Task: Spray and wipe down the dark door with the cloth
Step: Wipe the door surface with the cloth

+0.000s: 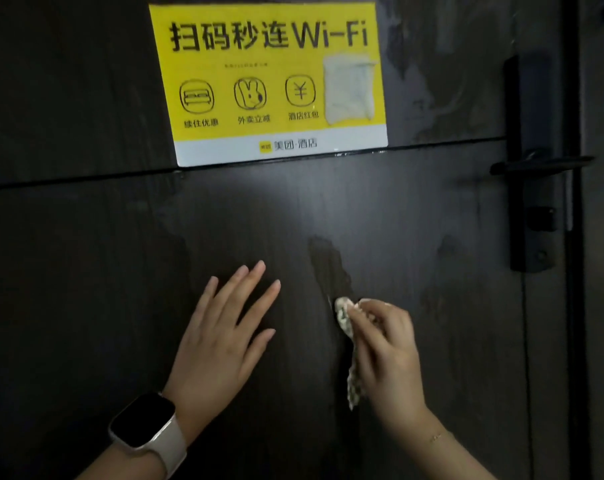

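Observation:
The dark door (86,254) fills the view. My left hand (221,337) lies flat against its lower panel with fingers spread, holding nothing. To its right, my right hand (387,355) grips a small speckled pale cloth (343,317) and presses it on the door. The cloth's tail hangs down below my palm. A wet, darker streak (328,261) runs up the panel just above the cloth. No spray bottle is in view.
A yellow Wi-Fi sticker (269,81) is on the upper panel, above a horizontal groove (86,176). A black lever handle (539,162) and lock plate (532,216) sit at the right edge. Smeary patches mark the upper right of the door.

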### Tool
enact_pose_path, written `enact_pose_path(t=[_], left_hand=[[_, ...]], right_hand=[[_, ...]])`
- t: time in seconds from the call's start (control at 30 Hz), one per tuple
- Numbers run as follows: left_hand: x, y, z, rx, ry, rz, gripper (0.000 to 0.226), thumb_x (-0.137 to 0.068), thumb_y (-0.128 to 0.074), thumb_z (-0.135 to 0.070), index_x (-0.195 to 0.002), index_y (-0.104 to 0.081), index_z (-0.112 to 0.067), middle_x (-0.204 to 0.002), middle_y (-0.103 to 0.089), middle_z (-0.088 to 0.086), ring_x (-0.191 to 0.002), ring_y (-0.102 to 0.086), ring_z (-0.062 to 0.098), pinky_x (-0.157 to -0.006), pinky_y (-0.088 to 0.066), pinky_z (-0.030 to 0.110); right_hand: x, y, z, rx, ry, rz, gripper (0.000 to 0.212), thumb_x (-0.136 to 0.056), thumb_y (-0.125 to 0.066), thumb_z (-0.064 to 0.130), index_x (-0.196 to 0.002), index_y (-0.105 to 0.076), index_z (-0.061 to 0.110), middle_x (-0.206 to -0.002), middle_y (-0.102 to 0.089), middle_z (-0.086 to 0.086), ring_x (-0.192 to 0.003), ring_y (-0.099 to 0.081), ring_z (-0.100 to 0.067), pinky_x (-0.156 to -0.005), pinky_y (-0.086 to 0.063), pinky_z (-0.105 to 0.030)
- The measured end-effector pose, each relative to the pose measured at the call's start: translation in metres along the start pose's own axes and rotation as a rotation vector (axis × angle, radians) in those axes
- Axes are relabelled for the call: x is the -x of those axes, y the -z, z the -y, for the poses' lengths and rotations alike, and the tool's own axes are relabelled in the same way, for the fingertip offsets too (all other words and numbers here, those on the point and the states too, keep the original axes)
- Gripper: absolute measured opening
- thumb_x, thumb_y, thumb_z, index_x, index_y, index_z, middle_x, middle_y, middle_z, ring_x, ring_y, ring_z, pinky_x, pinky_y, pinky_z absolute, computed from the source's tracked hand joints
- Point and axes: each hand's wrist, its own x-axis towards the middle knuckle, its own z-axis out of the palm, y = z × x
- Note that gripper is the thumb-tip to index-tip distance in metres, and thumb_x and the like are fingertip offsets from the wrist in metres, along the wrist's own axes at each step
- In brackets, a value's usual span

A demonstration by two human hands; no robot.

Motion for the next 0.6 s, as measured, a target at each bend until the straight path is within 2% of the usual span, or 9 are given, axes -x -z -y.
enact_pose_path(t=[0.1,0.17,0.27,0.3,0.33,0.4,0.5,0.6], left_hand=[[-0.001,-0.009,0.011,-0.074,-0.034,0.038,0.063,-0.096,-0.036,-0.047,-0.153,-0.027,-0.020,-0.163,-0.020,0.008,-0.149,-0.023,0.025,-0.118,-0.021,0.049],[-0.001,-0.017,0.015,-0.092,-0.048,0.027,0.064,-0.096,-0.035,-0.048,-0.153,-0.027,-0.019,-0.163,-0.019,0.008,-0.149,-0.022,0.024,-0.118,-0.021,0.049],[-0.001,-0.024,0.014,-0.080,-0.049,-0.028,0.062,-0.098,-0.036,-0.044,-0.152,-0.032,-0.016,-0.163,-0.021,0.010,-0.148,-0.023,0.024,-0.118,-0.022,0.048],[-0.002,-0.026,0.012,-0.079,-0.052,-0.046,0.061,-0.098,-0.036,-0.043,-0.152,-0.033,-0.015,-0.163,-0.021,0.010,-0.148,-0.023,0.024,-0.118,-0.021,0.048],[-0.001,-0.028,0.012,-0.075,-0.053,-0.060,0.061,-0.099,-0.036,-0.043,-0.153,-0.033,-0.014,-0.163,-0.021,0.010,-0.149,-0.023,0.024,-0.119,-0.021,0.048],[0.000,-0.030,0.013,-0.086,-0.057,-0.077,0.061,-0.100,-0.033,-0.042,-0.154,-0.030,-0.013,-0.163,-0.019,0.010,-0.150,-0.020,0.024,-0.119,-0.019,0.047],[0.001,-0.032,0.013,-0.093,-0.053,-0.084,0.065,-0.101,-0.032,-0.043,-0.155,-0.024,-0.008,-0.164,-0.015,0.010,-0.151,-0.018,0.023,-0.120,-0.018,0.046],[0.001,-0.034,0.013,-0.081,-0.048,-0.104,0.066,-0.102,-0.031,-0.043,-0.155,-0.021,-0.006,-0.164,-0.015,0.010,-0.151,-0.018,0.023,-0.120,-0.020,0.047]], right_hand=[[0.012,-0.006,0.010,0.026,-0.019,0.000,0.035,-0.093,-0.056,0.023,-0.126,-0.065,0.011,-0.122,-0.057,-0.007,-0.112,-0.051,-0.023,-0.094,-0.046,-0.034],[0.029,-0.009,0.014,0.046,0.014,0.027,0.031,-0.093,-0.059,0.030,-0.120,-0.069,0.017,-0.116,-0.059,-0.003,-0.107,-0.054,-0.018,-0.088,-0.048,-0.029],[0.064,-0.012,0.012,0.037,-0.031,0.154,0.024,-0.098,-0.046,0.052,-0.113,-0.064,0.045,-0.115,-0.055,0.022,-0.105,-0.051,0.004,-0.086,-0.048,-0.023],[0.073,-0.013,0.009,0.038,-0.039,0.188,0.027,-0.098,-0.039,0.056,-0.110,-0.060,0.048,-0.114,-0.052,0.028,-0.106,-0.050,0.007,-0.087,-0.048,-0.023],[0.076,-0.013,0.007,0.038,-0.029,0.204,0.028,-0.099,-0.035,0.055,-0.110,-0.059,0.046,-0.114,-0.049,0.029,-0.107,-0.049,0.008,-0.088,-0.047,-0.023],[0.053,-0.012,0.014,0.008,-0.046,0.173,0.022,-0.100,-0.044,0.042,-0.109,-0.063,0.036,-0.113,-0.051,0.022,-0.105,-0.053,-0.003,-0.087,-0.047,-0.022],[-0.030,-0.005,0.021,0.062,-0.058,-0.043,0.014,-0.092,-0.062,0.022,-0.095,-0.074,0.014,-0.099,-0.057,0.003,-0.092,-0.058,-0.016,-0.080,-0.047,-0.021],[-0.104,0.001,0.020,0.103,-0.054,-0.212,0.007,-0.088,-0.071,0.010,-0.092,-0.076,0.008,-0.093,-0.054,0.004,-0.087,-0.059,-0.021,-0.076,-0.049,-0.027]])
